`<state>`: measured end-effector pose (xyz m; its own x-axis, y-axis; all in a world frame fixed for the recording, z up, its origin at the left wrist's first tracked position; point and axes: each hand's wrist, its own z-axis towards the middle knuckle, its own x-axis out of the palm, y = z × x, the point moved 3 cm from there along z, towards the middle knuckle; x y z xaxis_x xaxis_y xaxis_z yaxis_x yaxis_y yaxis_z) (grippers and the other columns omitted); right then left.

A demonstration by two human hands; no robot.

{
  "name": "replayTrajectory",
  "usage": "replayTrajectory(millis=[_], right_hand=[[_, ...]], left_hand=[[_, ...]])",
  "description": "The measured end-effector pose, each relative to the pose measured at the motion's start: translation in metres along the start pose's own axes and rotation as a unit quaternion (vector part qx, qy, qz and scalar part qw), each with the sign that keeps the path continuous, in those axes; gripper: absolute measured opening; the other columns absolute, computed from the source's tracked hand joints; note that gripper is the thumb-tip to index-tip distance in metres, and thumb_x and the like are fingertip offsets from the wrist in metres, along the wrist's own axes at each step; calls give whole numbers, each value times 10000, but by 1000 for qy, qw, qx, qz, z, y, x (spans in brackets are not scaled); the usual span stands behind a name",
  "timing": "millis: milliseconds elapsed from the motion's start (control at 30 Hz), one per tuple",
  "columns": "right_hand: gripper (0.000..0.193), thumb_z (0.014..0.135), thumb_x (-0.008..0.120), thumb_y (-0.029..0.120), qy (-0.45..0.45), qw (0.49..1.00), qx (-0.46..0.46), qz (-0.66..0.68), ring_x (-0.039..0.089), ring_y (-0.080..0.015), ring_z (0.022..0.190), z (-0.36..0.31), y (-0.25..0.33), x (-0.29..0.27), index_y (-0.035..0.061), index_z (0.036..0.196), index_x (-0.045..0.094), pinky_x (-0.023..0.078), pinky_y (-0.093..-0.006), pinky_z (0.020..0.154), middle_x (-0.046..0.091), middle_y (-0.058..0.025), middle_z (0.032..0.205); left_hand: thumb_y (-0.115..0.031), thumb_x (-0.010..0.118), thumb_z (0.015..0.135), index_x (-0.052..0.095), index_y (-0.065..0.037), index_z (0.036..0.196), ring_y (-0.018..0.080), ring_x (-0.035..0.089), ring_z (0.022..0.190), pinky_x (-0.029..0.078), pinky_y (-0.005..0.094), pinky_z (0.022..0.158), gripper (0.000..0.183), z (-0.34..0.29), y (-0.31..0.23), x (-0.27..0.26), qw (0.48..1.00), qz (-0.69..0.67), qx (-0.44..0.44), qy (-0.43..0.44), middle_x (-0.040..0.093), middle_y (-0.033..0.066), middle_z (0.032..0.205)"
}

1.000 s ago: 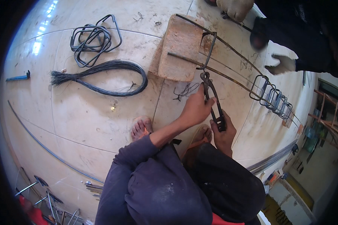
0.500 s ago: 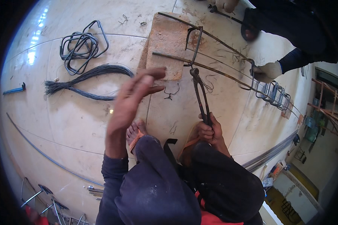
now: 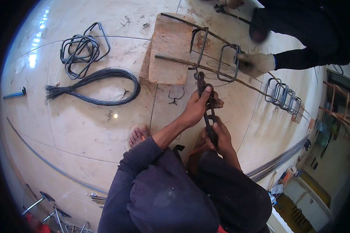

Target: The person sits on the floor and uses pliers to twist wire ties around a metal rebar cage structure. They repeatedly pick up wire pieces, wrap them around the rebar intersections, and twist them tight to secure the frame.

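A pair of dark pincers (image 3: 212,130) stands between my knees, its jaws up by the rebar frame. Low on the handles, my right hand (image 3: 221,136) is closed round them. My left hand (image 3: 198,106) is closed on the pincers just below the jaws, thumb uppermost; whether it also pinches a wire is too small to tell. Just beyond the jaws, a bent steel stirrup (image 3: 200,50) rings the two long rebars (image 3: 217,72). Another person's gloved hand (image 3: 257,64) holds a second stirrup (image 3: 220,64) on the same bars.
Bricklike blocks (image 3: 170,50) prop the near bar ends. Left lie a bundle of tie wire (image 3: 105,103), a pile of stirrups (image 3: 81,50) and a blue-handled tool (image 3: 14,94). More stirrups (image 3: 284,96) hang farther right. Wire scraps (image 3: 176,97) litter the tiles.
My left hand has come right and down from above the wire bundle onto the pincers. The other person's gloved hand has slid a stirrup left along the bars.
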<state>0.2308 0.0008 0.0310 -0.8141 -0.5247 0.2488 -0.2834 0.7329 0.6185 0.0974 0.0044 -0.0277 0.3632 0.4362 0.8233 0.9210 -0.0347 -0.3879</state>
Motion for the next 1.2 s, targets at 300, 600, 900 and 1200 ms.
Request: replayTrajectory(millis=[300, 600, 900, 1200], right_hand=[[408, 928, 519, 131, -216, 726, -279, -590, 601, -186, 683, -6, 1, 18, -72, 1279, 475, 478, -332, 602, 577, -136, 832], [435, 1002, 416, 394, 100, 925, 158, 330, 323, -52, 403, -10, -6, 17, 11, 1189, 506, 275, -212, 334, 401, 2, 637], [374, 983, 458, 358, 19, 988, 46, 145, 300, -74, 331, -11, -4, 24, 21, 1144, 464, 261, -213, 302, 473, -38, 616], [429, 787, 681, 16, -249, 771, -254, -528, 636, -181, 725, -13, 23, 15, -22, 1193, 546, 510, -316, 597, 605, -124, 838]], left_hand=[[-310, 435, 1009, 469, -3, 924, 197, 644, 673, 572, 327, 653, 320, 1, 3, 12, 992, 51, 43, -110, 545, 74, 779], [-362, 694, 817, 456, 78, 1135, 398, 561, 1008, 454, 461, 832, 592, -23, -32, 13, 827, 479, 199, -215, 545, 276, 1069], [-261, 664, 832, 521, 30, 1076, 427, 619, 867, 477, 490, 742, 406, -23, -59, 5, 801, 577, 105, -125, 626, 242, 928], [-254, 673, 819, 555, 32, 998, 410, 635, 786, 485, 485, 690, 357, -23, -53, 1, 821, 536, 145, -135, 635, 212, 854]])
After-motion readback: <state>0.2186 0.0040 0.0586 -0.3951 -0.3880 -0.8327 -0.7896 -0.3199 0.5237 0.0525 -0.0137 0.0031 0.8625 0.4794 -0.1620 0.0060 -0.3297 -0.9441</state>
